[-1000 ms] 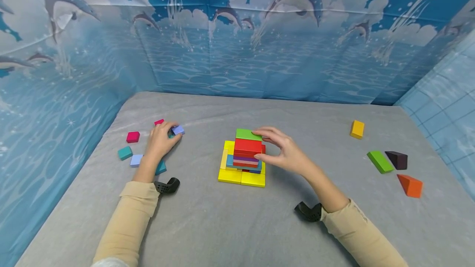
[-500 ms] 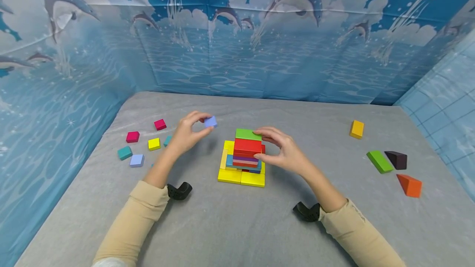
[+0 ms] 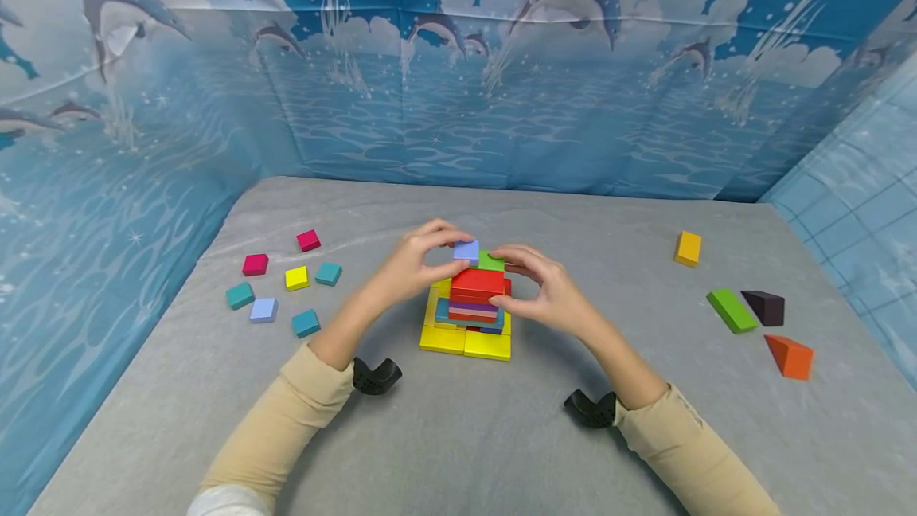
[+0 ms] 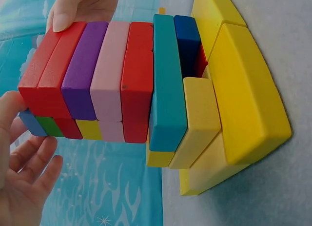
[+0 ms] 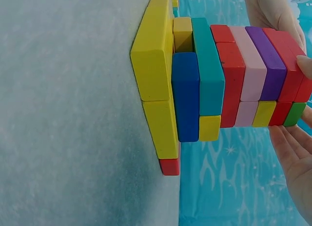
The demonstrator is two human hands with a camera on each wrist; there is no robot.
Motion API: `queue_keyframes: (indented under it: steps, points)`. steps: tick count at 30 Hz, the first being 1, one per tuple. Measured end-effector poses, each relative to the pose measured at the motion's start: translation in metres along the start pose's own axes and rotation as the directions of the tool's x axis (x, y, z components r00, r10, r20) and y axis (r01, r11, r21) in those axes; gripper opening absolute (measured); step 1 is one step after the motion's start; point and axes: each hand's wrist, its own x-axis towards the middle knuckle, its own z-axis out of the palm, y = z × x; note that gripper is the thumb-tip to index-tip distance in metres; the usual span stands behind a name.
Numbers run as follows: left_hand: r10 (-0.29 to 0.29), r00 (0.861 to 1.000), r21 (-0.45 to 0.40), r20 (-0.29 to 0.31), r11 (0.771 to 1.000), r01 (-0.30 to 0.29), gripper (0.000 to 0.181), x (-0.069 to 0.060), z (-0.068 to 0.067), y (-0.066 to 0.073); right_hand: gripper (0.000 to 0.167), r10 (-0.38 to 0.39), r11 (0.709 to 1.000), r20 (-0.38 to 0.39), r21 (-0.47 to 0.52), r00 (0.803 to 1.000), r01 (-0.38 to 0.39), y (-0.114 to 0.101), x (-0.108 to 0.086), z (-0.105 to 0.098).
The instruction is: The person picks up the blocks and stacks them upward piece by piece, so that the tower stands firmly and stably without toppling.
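Block [image 3: 467,252], lt blue, is pinched by L hand [image 3: 413,265] — prob light, stiff, best held by opp. sides; tower [image 3: 477,283] is gripped near top by R hand [image 3: 552,294].

This looks like a small curtained-off corner fitted out for play or filming; whether it belongs to a home or a studio cannot be told. A blue dolphin-print curtain [image 3: 430,118] hangs across the far side and carries on down the left, with creases showing in it. At the right, a pale blue screen [image 3: 852,173] bears a tile-like grid (cloth or wall, hard to say). What seems to be a bench [image 3: 458,452] is draped in soft grey cloth, and bright toy blocks [image 3: 478,283] on it suggest play, while black wrist devices [image 3: 376,378] suggest a recording set-up.
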Motion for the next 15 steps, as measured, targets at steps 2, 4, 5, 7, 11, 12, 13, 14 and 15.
queue_keyframes:
  steps: [2,4,5,7,11,12,13,14,15]
  points:
    - [0.000,1.000,-0.003,0.000,1.000,0.000,0.032,0.0001,0.0011,-0.0004,0.051,0.000,1.000,0.001,0.000,1.000,0.000,0.0005,0.0001,-0.0002]
    - [-0.002,1.000,-0.006,0.003,1.000,0.002,0.033,0.0000,0.0015,-0.0003,0.051,0.000,1.000,0.002,0.001,1.000,0.000,0.0008,0.0000,-0.0003]
    - [-0.003,1.000,-0.011,0.005,1.000,0.004,0.033,-0.0001,0.0016,-0.0001,0.051,-0.001,1.000,0.004,0.002,1.000,0.001,0.0009,0.0000,-0.0005]
    - [-0.013,1.000,-0.016,0.009,1.000,0.013,0.034,-0.0001,0.0023,-0.0005,0.051,-0.001,1.000,0.006,0.005,1.000,0.001,0.0008,-0.0001,-0.0008]
    - [-0.036,0.999,-0.025,0.012,0.999,0.037,0.036,-0.0003,0.0032,-0.0005,0.051,0.004,1.000,0.012,0.001,1.000,-0.004,0.0004,0.0000,-0.0011]
    - [-0.043,0.999,-0.027,0.011,0.999,0.043,0.036,-0.0004,0.0034,-0.0003,0.051,0.008,1.000,0.012,0.001,1.000,-0.008,0.0003,0.0001,-0.0009]
    - [-0.049,0.999,-0.028,0.012,0.998,0.050,0.036,-0.0004,0.0036,-0.0003,0.051,0.011,1.000,0.012,0.000,1.000,-0.011,0.0003,0.0002,-0.0009]
    - [-0.053,0.999,-0.030,0.011,0.998,0.053,0.036,-0.0004,0.0037,0.0001,0.051,0.013,1.000,0.013,-0.002,1.000,-0.013,0.0003,0.0003,-0.0009]
    - [-0.056,0.998,-0.030,0.011,0.998,0.056,0.036,-0.0004,0.0039,0.0001,0.051,0.014,1.000,0.013,-0.003,1.000,-0.013,0.0003,0.0003,-0.0008]
